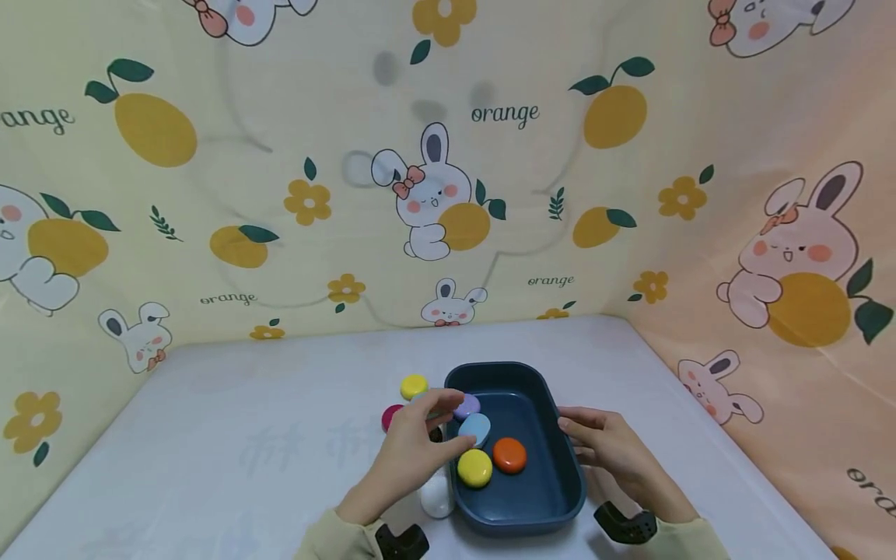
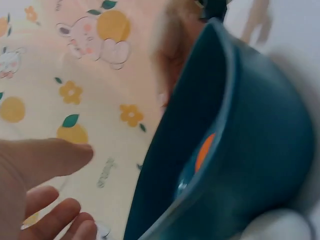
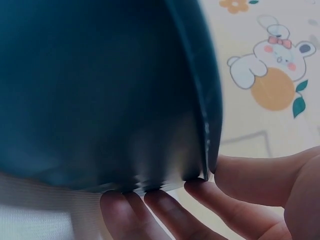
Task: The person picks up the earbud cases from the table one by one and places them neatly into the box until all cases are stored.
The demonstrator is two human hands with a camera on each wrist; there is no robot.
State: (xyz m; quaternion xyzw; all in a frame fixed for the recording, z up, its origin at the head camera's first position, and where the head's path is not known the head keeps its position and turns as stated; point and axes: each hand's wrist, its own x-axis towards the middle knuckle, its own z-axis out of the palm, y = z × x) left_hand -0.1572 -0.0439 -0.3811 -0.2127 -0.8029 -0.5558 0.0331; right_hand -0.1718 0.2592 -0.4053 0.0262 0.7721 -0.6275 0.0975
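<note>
A dark blue rectangular tray (image 1: pixel 518 509) with rounded corners stands on the white table. Inside are glossy rounded discs: a yellow disc (image 1: pixel 474 469), an orange disc (image 1: pixel 509 456), a light blue disc (image 1: pixel 475 428) and a purple disc (image 1: pixel 467 406). My left hand (image 1: pixel 413 447) hovers over the tray's left rim, thumb and fingers apart with nothing between them, as the left wrist view also shows. At the right side, my right hand (image 1: pixel 616 451) holds the tray, its thumb (image 3: pixel 250 177) at the rim and fingertips against the outer wall.
Left of the tray lie another yellow disc (image 1: pixel 414 386), a magenta disc (image 1: pixel 392 418) and a white rounded piece (image 1: pixel 437 498). A dark piece (image 1: pixel 436 434) is partly hidden by my left hand. A printed cloth (image 1: pixel 518 194) hangs behind and beside the table.
</note>
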